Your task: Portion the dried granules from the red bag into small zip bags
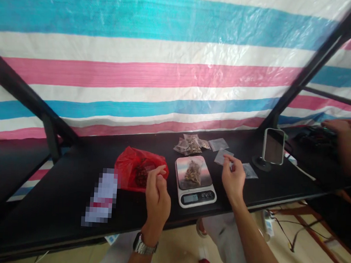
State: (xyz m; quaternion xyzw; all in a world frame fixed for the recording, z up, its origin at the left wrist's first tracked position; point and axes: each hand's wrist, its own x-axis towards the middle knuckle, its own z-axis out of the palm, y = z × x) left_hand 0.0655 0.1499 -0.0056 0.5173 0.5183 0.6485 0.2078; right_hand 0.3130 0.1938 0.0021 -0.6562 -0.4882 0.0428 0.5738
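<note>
My left hand (158, 200) is closed, fingers curled together, over the near right edge of a red plastic bag (125, 166). Dark dried material (141, 173) shows in the bag's mouth. What the fingertips hold, if anything, is hidden. Between my hands stands a white kitchen scale (199, 201) with a lit display. On its plate rests a small clear bag of brownish dried pieces (193, 173), touched by neither hand. My right hand (234, 178) is also closed, its fingertips over the edge of a flat clear zip bag (221, 156); whether it grips anything is unclear.
Behind the scale lie several filled small bags (191, 144) and a flat clear bag (218, 144). Another clear bag (250, 171) is right of my right hand. A phone on a stand (274, 146) stands farther right. Another person's hand (339, 125) is at far right.
</note>
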